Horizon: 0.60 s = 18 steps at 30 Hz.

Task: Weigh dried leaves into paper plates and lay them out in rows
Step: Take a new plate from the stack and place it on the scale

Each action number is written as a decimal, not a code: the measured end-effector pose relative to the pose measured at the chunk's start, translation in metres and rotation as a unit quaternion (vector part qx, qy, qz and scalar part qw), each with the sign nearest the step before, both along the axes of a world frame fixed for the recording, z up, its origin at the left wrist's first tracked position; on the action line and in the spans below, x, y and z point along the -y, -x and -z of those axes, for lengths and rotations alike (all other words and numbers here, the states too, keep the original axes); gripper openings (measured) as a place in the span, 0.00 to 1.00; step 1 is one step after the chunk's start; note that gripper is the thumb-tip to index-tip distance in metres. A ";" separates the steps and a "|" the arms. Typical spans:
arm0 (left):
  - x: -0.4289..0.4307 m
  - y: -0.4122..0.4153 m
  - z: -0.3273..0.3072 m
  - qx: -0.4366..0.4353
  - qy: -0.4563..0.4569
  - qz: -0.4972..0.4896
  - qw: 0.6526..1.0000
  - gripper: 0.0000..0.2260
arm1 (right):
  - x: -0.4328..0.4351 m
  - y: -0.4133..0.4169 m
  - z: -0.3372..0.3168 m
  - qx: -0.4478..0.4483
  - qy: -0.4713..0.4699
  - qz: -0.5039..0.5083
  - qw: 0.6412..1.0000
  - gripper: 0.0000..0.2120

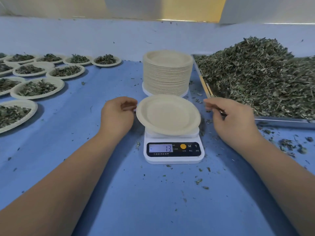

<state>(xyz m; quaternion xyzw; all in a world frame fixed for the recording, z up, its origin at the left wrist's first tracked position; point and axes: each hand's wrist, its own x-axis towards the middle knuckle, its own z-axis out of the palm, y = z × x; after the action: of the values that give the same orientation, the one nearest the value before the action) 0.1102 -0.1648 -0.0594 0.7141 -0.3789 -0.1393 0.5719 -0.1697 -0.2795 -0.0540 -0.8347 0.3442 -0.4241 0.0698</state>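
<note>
An empty paper plate (167, 114) sits tilted over the platform of a white digital scale (173, 150), whose display reads minus 13. My left hand (117, 113) pinches the plate's left rim. My right hand (233, 120) hovers just right of the plate, apart from it, with its fingers loosely curled and nothing in them. A tall stack of empty paper plates (167, 74) stands right behind the scale. A big heap of dried leaves (262, 75) fills a metal tray (283, 120) at the right.
Several leaf-filled plates (36, 87) lie in rows on the blue table cover (105, 184) at the left. Loose leaf bits (289, 145) are scattered around the scale and in front of the tray. A wall runs along the back.
</note>
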 end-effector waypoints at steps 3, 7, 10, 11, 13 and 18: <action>-0.001 0.009 -0.007 -0.189 0.094 0.008 0.977 0.12 | 0.000 0.002 -0.001 0.002 -0.025 0.028 0.999 0.18; -0.003 0.020 -0.014 -0.295 0.130 0.068 0.944 0.17 | 0.001 0.004 -0.004 -0.041 -0.049 0.071 0.995 0.17; -0.003 0.027 -0.015 -0.276 0.092 0.095 0.952 0.20 | 0.000 0.002 -0.005 -0.058 -0.055 0.087 0.993 0.16; -0.002 0.028 -0.014 -0.265 0.080 0.103 0.955 0.22 | 0.000 0.002 -0.005 -0.062 -0.056 0.087 0.993 0.16; 0.000 0.029 -0.014 -0.247 0.057 0.120 0.960 0.24 | 0.001 0.002 -0.004 -0.071 -0.055 0.089 0.992 0.16; 0.003 0.027 -0.007 -0.233 0.023 0.146 0.961 0.29 | 0.001 0.002 -0.003 -0.068 -0.064 0.090 0.992 0.17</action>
<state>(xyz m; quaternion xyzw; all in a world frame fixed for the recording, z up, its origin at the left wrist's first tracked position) 0.0830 -0.1682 -0.0522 0.5849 -0.3385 -0.3754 0.6343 -0.1721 -0.2802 -0.0507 -0.8209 0.4487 -0.3479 0.0609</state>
